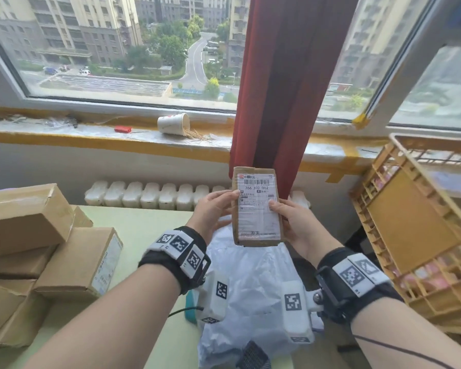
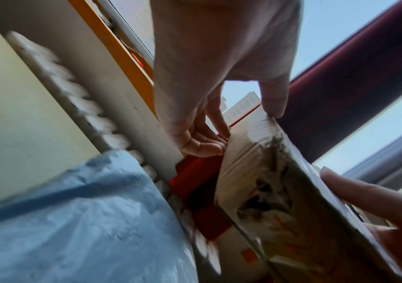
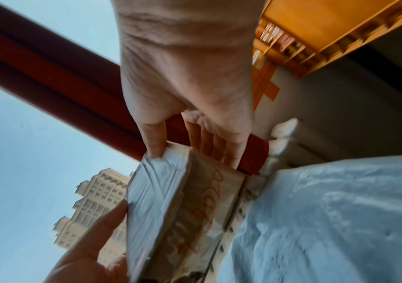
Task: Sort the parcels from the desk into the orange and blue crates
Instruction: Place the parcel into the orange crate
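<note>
Nearest, a crumpled white plastic bag [image 1: 253, 275] lies on the desk [image 1: 149, 227] under both forearms. Above it the left hand [image 1: 210, 211] and right hand [image 1: 290, 222] hold a small cardboard parcel [image 1: 256, 209] upright in the air, label facing the person; each thumb presses the front, the fingers curl round behind. This looks like the label-reading step, so next comes choosing a crate and carrying the parcel over. More parcels [image 1: 37, 249] are stacked at left. The orange crate [image 1: 421, 235] stands tilted at right; the pink shapes inside may be earlier parcels. No blue crate shows.
</note>
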A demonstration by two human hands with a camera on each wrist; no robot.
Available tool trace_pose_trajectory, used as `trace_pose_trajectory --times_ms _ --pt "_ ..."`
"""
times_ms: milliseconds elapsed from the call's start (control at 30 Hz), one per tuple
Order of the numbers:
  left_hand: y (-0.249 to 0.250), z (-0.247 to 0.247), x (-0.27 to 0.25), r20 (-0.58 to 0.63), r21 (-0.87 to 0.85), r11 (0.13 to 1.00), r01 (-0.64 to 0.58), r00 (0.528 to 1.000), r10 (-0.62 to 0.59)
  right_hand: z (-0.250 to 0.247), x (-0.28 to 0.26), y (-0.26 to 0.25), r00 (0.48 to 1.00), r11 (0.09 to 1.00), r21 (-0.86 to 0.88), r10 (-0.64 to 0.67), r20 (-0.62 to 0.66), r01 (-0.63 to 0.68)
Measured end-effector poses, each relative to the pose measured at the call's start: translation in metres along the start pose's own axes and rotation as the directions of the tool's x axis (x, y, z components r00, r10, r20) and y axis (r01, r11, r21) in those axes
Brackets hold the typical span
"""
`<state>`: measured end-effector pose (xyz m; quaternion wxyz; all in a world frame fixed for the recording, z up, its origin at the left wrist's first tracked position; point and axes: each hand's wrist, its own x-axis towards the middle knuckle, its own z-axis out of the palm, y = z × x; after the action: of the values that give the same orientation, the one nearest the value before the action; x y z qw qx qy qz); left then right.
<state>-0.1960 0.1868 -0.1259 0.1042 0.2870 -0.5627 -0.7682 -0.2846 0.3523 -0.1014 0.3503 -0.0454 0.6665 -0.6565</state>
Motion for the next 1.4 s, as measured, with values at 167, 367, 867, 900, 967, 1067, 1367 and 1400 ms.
trace_pose_trajectory --times_ms 167,367,867,900,967,1067,1367,1400 --pt "-0.006 0.04 0.0 0.084 0.064 0.998 0.005 0.996 -0.011 -0.034 -0.028 0.0 0.994 0.999 0.007 -0.031 -0.104 0.032" --pt "-0.017 0.107 -0.006 0.194 0.098 0.995 -0.005 0.981 -0.014 -0.092 -0.06 -0.005 0.973 0.997 0.036 -0.058 -0.222 0.067" --pt "-0.033 0.294 -0.021 0.297 0.12 0.982 -0.144 0.949 0.103 -0.258 -0.102 -0.044 0.937 0.988 -0.079 -0.149 -0.315 0.131" --pt "-0.033 0.309 -0.021 0.296 0.117 0.981 -0.152 0.949 0.112 -0.27 -0.104 -0.049 0.937 0.988 -0.074 -0.15 -0.317 0.133" --pt "-0.032 0.337 -0.021 0.287 0.11 0.98 -0.168 0.949 0.131 -0.295 -0.106 -0.059 0.938 0.989 -0.036 -0.148 -0.315 0.144" --pt "-0.029 0.375 -0.017 0.25 0.077 0.979 -0.188 0.954 0.164 -0.324 -0.108 -0.077 0.935 0.986 0.024 -0.15 -0.32 0.166" --pt "0.014 0.459 0.004 0.21 0.083 0.982 -0.168 0.967 0.148 -0.389 -0.102 -0.137 0.934 0.98 -0.032 -0.198 -0.299 0.197" --pt "0.013 0.464 0.008 0.215 0.123 0.979 -0.163 0.967 0.134 -0.396 -0.1 -0.14 0.936 0.983 -0.061 -0.183 -0.3 0.173"
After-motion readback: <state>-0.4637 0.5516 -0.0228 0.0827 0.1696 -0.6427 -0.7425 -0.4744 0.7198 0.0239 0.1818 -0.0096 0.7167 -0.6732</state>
